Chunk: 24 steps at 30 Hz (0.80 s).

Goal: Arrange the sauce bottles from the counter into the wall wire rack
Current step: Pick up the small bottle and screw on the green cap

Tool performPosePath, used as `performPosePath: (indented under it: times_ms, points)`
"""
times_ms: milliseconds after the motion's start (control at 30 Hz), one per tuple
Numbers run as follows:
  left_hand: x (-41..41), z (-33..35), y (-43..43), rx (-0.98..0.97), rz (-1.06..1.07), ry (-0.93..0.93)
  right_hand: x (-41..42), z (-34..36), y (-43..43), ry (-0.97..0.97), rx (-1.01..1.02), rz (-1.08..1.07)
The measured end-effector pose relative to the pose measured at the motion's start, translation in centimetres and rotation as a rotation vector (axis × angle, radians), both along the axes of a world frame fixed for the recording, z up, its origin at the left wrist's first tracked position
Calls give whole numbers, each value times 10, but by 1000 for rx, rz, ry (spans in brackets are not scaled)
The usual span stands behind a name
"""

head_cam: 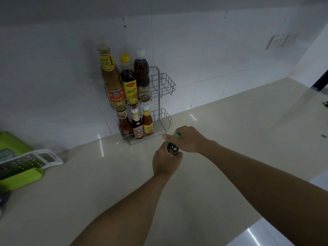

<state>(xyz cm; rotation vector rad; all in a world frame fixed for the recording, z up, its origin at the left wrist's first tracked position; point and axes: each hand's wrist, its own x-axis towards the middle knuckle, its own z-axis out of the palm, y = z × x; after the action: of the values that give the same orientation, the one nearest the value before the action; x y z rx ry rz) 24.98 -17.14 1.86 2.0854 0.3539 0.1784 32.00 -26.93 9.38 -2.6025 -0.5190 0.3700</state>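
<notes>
White wall tiles (pixel 204 55) back a beige tabletop (pixel 106 192) that fills the lower frame. Against the wall stands a two-tier wire rack (pixel 162 86). Its upper basket holds three tall bottles side by side on the left: an orange-labelled bottle (pixel 111 79), a yellow-capped dark bottle (pixel 128 80) and a white-capped bottle (pixel 142 77); the right portion is unoccupied. The lower basket holds three small bottles (pixel 136 124) in a row, with open space to their right. At the left edge a green tray (pixel 16 181) carries a flat grater (pixel 26 162). In front of the rack, the left hand (pixel 166 161) is wrapped around a dark bottle (pixel 172 150) bearing gold lettering, just above the tabletop. The right hand (pixel 188 139) is closed over the bottle's top, gripping a green cap (pixel 177 134).
</notes>
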Motion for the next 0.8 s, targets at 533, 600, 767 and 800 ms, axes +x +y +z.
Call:
performPosePath:
  times_ms: [533,600,767,800]
  points:
    - [53,-21,92,-173,256,79,81,-31,43,-125,542,-97]
    - [59,-24,109,-189,360,86,102,-34,52,-121,520,-98]
    - [73,-30,142,-273,421,135,141,-47,72,-57,311,-92]
    - [75,-31,146,-330,444,144,146,-51,76,-30,280,-87]
